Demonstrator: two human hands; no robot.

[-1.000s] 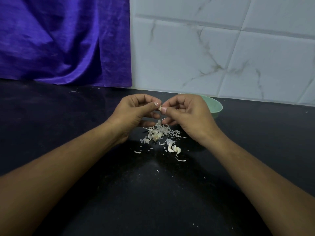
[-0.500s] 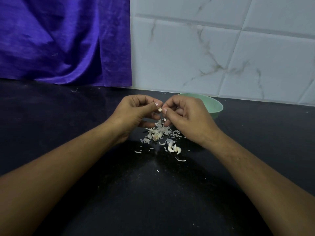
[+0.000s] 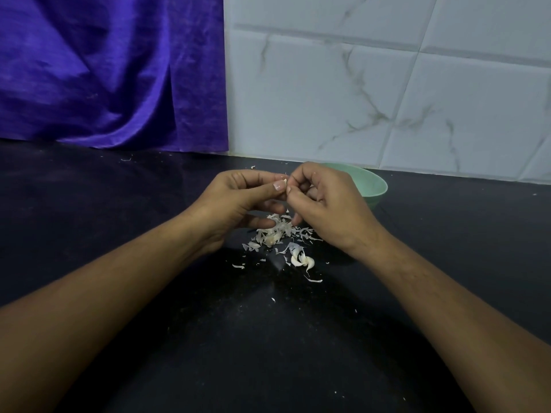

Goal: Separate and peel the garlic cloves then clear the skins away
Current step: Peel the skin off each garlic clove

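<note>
Head view: left hand [image 3: 238, 198] and right hand [image 3: 325, 204] are still pinching one clove [image 3: 285, 182] between their fingertips, above the skins [image 3: 275, 231] on the counter [image 3: 149, 204]. The grip is barely shifting from a second ago, so peeling is likely continuing. Loose cloves [image 3: 302, 260] are waiting nearer; the bowl [image 3: 376, 186] is sitting behind.

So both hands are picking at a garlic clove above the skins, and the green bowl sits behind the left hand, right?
Not quite: the head view shows the green bowl behind the right hand, not the left hand. Both do pinch the garlic clove.
</note>
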